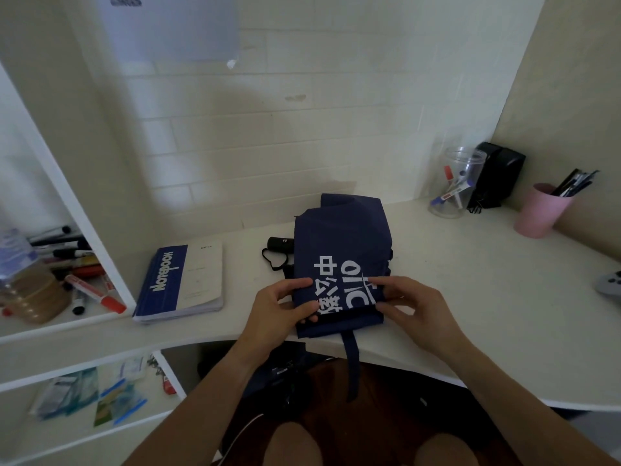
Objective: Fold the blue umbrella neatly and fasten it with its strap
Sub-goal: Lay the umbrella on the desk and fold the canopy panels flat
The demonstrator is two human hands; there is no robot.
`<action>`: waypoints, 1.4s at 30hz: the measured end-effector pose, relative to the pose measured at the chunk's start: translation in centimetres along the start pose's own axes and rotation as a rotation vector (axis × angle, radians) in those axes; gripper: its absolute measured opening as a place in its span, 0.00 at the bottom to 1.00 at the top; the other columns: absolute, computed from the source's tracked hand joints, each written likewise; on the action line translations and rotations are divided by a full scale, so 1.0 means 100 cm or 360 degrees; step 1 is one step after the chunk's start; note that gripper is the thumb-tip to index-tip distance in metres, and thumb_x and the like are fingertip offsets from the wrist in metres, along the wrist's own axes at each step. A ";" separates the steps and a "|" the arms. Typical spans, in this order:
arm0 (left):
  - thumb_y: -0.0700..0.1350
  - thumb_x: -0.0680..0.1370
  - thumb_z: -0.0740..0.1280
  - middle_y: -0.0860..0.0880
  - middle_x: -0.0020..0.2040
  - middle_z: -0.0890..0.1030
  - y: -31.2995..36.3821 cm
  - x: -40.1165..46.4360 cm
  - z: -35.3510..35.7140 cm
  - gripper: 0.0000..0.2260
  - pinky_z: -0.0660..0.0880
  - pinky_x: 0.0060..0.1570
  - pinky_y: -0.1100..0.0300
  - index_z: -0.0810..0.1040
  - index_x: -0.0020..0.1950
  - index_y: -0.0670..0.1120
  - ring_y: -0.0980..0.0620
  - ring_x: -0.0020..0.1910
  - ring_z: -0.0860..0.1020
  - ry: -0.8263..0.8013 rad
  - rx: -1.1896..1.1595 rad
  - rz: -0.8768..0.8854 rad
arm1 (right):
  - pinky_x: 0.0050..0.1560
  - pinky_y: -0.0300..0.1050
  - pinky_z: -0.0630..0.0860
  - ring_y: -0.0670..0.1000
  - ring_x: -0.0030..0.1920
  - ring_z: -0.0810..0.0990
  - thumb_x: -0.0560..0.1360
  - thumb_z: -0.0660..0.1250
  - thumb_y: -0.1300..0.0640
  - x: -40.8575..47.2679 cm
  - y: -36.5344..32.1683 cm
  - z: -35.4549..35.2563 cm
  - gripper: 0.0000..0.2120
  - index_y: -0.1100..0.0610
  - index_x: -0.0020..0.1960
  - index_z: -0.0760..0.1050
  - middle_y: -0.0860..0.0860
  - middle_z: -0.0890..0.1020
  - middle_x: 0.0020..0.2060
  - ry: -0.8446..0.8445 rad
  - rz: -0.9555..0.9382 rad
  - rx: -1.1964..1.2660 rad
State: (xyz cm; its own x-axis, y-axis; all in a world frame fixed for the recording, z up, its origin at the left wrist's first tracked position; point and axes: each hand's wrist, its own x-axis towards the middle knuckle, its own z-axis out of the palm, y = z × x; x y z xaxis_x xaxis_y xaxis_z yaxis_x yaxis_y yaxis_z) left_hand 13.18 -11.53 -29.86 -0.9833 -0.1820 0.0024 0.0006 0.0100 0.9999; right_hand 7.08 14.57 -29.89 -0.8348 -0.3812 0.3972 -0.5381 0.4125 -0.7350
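While both hands work at the near edge, the scene reads, nearest first:

Strap point(352, 361): hangs off the near edge of the desk point(470, 297), dangling loose below the fabric, not yet wrapped round anything.

Left hand point(279, 309): fingers closed, pinching the left near edge of the umbrella point(339, 264) between thumb and fingertips.

Right hand point(411, 306): likewise pinched shut on the right near edge of the canopy, thumb on top by the white lettering.

Umbrella: lies flat on the desk in the middle, just beyond the hands, its dark blue canopy partly flattened into a panel with white print up.

Key relation: the long axis seems to run left to right, since the handle point(280, 245) pokes out at the far left; the strap leaves the near edge between the two hands, slightly nearer the right one. My guess is that the fabric must be rolled about that axis before the strap can come round.

Progress: pleats being smoothed, I judge; fastening not begun.

Notebook point(181, 280): left of the umbrella, well apart.

Jar point(457, 183): far right, holding markers.

Pink cup point(541, 210): far right, with pens.
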 end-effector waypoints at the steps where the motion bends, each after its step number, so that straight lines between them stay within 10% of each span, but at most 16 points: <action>1: 0.35 0.74 0.76 0.47 0.59 0.83 0.000 -0.001 0.000 0.20 0.82 0.41 0.61 0.81 0.64 0.45 0.46 0.39 0.86 -0.0016 0.0016 0.0001 | 0.55 0.36 0.80 0.43 0.49 0.82 0.72 0.76 0.67 -0.002 0.000 0.000 0.23 0.49 0.63 0.81 0.44 0.82 0.48 -0.0024 -0.0075 -0.0105; 9: 0.34 0.71 0.78 0.48 0.61 0.80 0.004 -0.009 -0.005 0.27 0.84 0.44 0.58 0.76 0.68 0.46 0.46 0.41 0.87 -0.0105 0.0175 -0.0005 | 0.44 0.29 0.74 0.41 0.41 0.78 0.71 0.77 0.59 -0.011 0.004 -0.002 0.07 0.52 0.48 0.84 0.44 0.79 0.48 0.0081 -0.0511 -0.0747; 14: 0.40 0.69 0.81 0.51 0.61 0.79 0.001 -0.008 -0.009 0.30 0.84 0.49 0.58 0.76 0.69 0.49 0.51 0.46 0.86 -0.0112 0.0396 -0.0039 | 0.44 0.43 0.82 0.49 0.48 0.82 0.70 0.77 0.61 -0.011 0.006 -0.007 0.07 0.54 0.48 0.85 0.49 0.84 0.54 -0.0036 -0.0746 -0.0977; 20: 0.55 0.73 0.76 0.55 0.58 0.83 -0.002 0.004 -0.012 0.16 0.82 0.56 0.52 0.81 0.60 0.56 0.55 0.53 0.82 0.0041 0.0563 0.0070 | 0.52 0.43 0.81 0.49 0.54 0.82 0.73 0.73 0.60 -0.007 0.010 -0.008 0.05 0.54 0.48 0.85 0.47 0.85 0.54 -0.0224 -0.0915 -0.1092; 25: 0.40 0.73 0.78 0.52 0.63 0.81 -0.003 0.019 -0.018 0.22 0.83 0.51 0.56 0.78 0.63 0.57 0.54 0.49 0.83 -0.0099 0.0586 0.0173 | 0.63 0.45 0.77 0.51 0.64 0.79 0.72 0.75 0.60 -0.001 0.005 -0.010 0.05 0.53 0.47 0.83 0.49 0.82 0.63 -0.0319 -0.0989 -0.1148; 31: 0.35 0.70 0.79 0.51 0.64 0.79 -0.010 0.019 -0.027 0.35 0.81 0.57 0.55 0.72 0.72 0.58 0.56 0.55 0.81 -0.0357 0.0622 0.0201 | 0.68 0.36 0.67 0.46 0.68 0.75 0.76 0.70 0.57 0.001 0.006 -0.018 0.07 0.48 0.52 0.77 0.44 0.78 0.69 -0.0590 -0.0779 -0.1108; 38: 0.59 0.69 0.77 0.52 0.76 0.56 -0.013 0.019 -0.041 0.36 0.63 0.73 0.61 0.70 0.75 0.55 0.55 0.72 0.64 -0.0436 0.1361 0.0307 | 0.60 0.41 0.76 0.38 0.56 0.80 0.82 0.57 0.44 -0.005 0.001 -0.013 0.16 0.47 0.56 0.82 0.39 0.83 0.54 -0.0497 -0.0026 -0.0392; 42: 0.67 0.68 0.72 0.51 0.80 0.54 -0.010 0.020 -0.044 0.38 0.57 0.76 0.60 0.69 0.75 0.57 0.54 0.79 0.57 -0.0511 0.1485 0.0304 | 0.55 0.44 0.78 0.40 0.50 0.78 0.77 0.69 0.46 0.006 0.003 0.003 0.08 0.48 0.54 0.79 0.39 0.81 0.50 -0.0380 -0.0079 -0.0599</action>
State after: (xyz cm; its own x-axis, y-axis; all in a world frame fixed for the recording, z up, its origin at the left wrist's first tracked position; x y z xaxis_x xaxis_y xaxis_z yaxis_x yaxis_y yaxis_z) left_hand 12.02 -16.23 -30.82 -0.9842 0.1758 0.0217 0.1561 0.8031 0.5751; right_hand 6.45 14.21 -30.01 -0.7805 -0.5702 0.2563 -0.6184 0.6443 -0.4499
